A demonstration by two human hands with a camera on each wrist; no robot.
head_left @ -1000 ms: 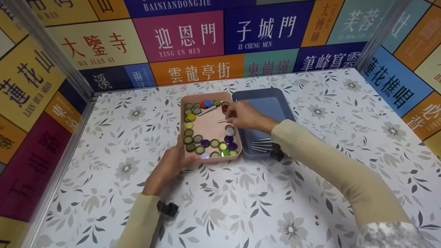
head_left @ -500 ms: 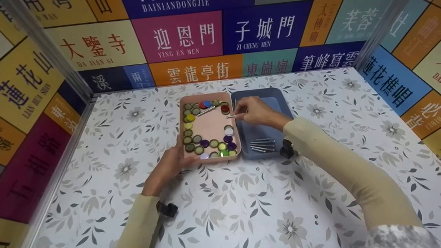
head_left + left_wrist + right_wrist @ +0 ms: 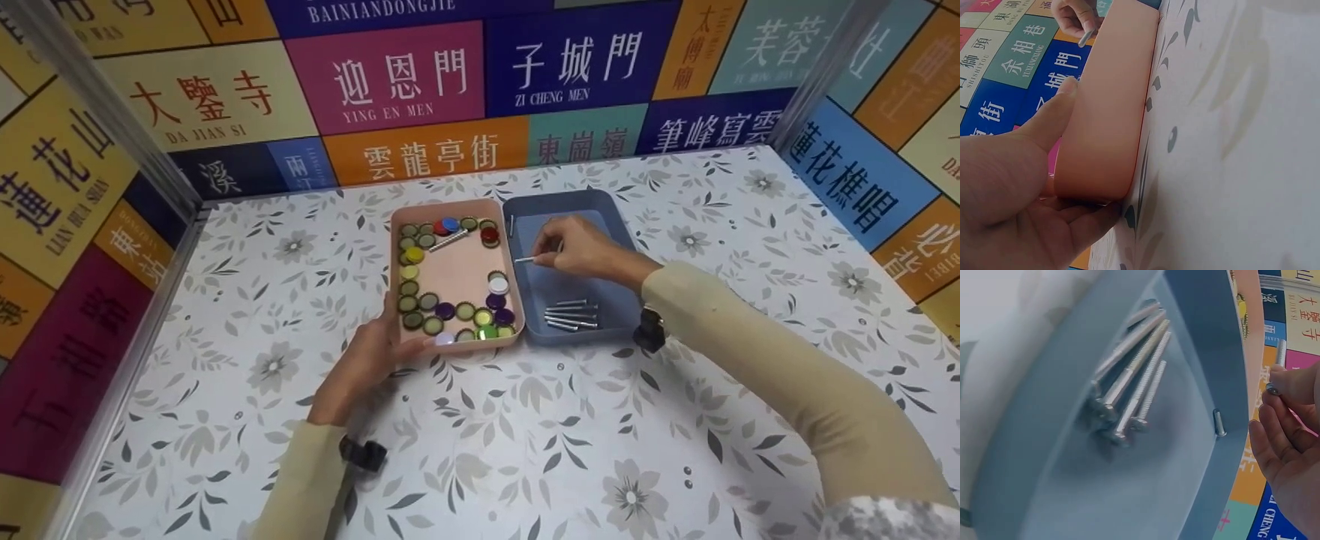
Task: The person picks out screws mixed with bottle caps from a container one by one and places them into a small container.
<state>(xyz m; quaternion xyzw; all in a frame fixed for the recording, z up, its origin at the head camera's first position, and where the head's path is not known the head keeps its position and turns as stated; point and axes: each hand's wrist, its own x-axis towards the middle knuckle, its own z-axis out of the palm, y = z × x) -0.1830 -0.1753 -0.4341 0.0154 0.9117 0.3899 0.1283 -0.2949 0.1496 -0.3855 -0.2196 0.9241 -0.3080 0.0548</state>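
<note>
My left hand (image 3: 366, 354) holds the near left corner of a pink tray (image 3: 456, 274), its thumb on the rim and its fingers against the outer side. Over the blue tray (image 3: 546, 285), my right hand (image 3: 581, 247) pinches a silver screw (image 3: 1281, 353) between thumb and finger. Inside the blue tray a single screw (image 3: 1219, 423) lies by the left wall. Several longer screws (image 3: 1137, 377) lie bunched near its front. Bottle caps (image 3: 466, 310) of many colours line the pink tray's edges, and silver screws (image 3: 450, 240) lie among them at the back.
Both trays stand side by side on a table (image 3: 480, 435) with a floral cover. Upright panels with printed characters (image 3: 409, 79) close off the back and both sides. A dark wrist camera (image 3: 364, 454) sits on the left sleeve.
My right hand has moved rightward from over the pink tray to over the blue tray, carrying the screw. My left hand has stayed at the pink tray's corner.
</note>
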